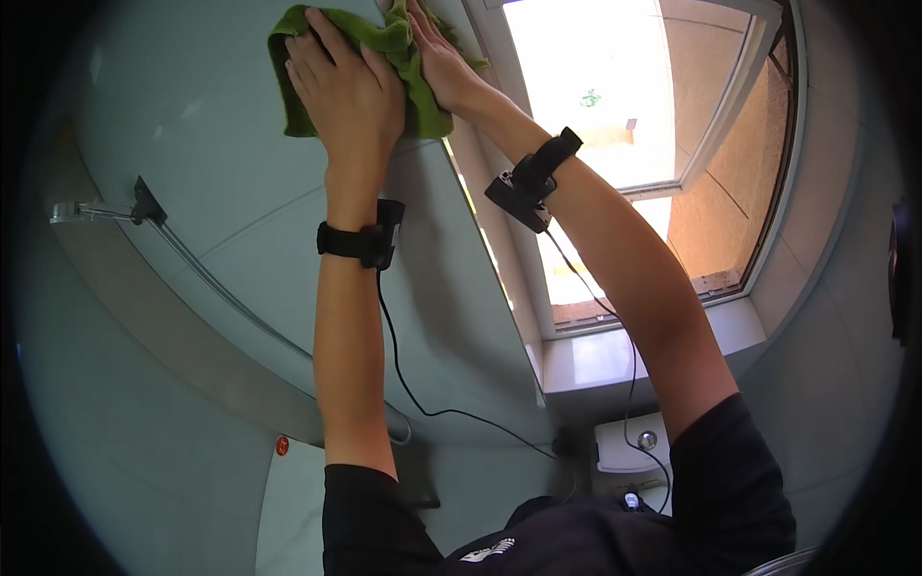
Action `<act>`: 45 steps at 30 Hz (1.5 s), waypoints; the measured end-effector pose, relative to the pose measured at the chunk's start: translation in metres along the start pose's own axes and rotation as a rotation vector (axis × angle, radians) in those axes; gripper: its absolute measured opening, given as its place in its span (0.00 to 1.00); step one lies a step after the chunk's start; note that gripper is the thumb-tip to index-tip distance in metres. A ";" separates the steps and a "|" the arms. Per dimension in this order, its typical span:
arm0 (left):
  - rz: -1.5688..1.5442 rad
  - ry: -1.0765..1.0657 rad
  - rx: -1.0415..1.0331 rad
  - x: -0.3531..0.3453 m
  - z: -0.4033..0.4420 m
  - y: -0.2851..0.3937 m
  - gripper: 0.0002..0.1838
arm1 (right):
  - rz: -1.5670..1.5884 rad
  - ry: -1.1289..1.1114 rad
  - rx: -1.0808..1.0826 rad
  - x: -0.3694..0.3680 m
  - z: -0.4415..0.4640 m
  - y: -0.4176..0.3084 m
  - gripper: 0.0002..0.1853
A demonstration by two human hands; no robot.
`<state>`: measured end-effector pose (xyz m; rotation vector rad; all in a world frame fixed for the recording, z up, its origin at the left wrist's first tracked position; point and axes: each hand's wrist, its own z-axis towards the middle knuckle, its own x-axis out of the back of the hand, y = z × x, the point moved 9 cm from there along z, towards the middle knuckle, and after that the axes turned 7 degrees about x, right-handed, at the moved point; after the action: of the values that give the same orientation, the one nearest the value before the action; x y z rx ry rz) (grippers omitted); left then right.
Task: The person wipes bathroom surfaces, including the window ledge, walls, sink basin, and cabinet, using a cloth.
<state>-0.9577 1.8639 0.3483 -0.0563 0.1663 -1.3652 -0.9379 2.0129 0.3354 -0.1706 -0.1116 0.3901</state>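
Note:
A green cloth [298, 113] lies against the pale wall panel at the top of the head view, draped towards the window side. My left hand [357, 96] lies on it with the palm towards the wall and the fingers stretched and spread. At the panel's right edge, my right hand [444, 69] has its fingers close together in the folds, with cloth showing on both sides. Its fingertips run out of view at the top. Each wrist wears a black strap with a small box and a thin cable.
An opened window [715, 158] with a pale sill [663, 348] stands on the right. To the left, a hand shower [86, 212] hangs with its hose [226, 288]. A white toilet cistern [624, 444] sits below the sill. The wrist cables [461, 412] hang loose across the space.

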 end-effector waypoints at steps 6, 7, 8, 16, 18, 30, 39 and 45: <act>-0.035 -0.101 0.107 0.048 -0.039 0.016 0.38 | 0.182 0.017 -0.059 0.004 -0.075 -0.057 0.34; -0.053 -0.123 0.137 0.056 -0.048 0.021 0.39 | 0.177 0.010 -0.065 0.006 -0.087 -0.064 0.34; -0.069 -0.145 0.168 0.064 -0.056 0.025 0.39 | 0.171 0.003 -0.071 0.008 -0.100 -0.072 0.33; -0.038 -0.348 0.304 0.104 -0.187 0.028 0.52 | 0.036 -0.053 -0.156 -0.013 -0.241 -0.095 0.34; -0.005 -0.407 0.249 0.111 -0.246 0.029 0.55 | 0.007 -0.013 -0.185 -0.018 -0.296 -0.096 0.34; -0.201 -1.145 0.291 0.144 -0.520 0.028 0.27 | 0.105 -0.157 -0.971 -0.055 -0.574 -0.067 0.34; 0.049 -0.481 0.361 0.147 -0.240 -0.036 0.55 | 0.022 -0.184 -0.510 -0.038 -0.312 -0.152 0.40; -0.069 -0.319 0.433 0.133 -0.179 -0.050 0.60 | -0.132 -0.031 -0.290 -0.040 -0.252 -0.156 0.54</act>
<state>-1.0070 1.7337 0.1665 0.0846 -0.4022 -1.4158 -0.8822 1.8189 0.1143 -0.4408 -0.2093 0.2434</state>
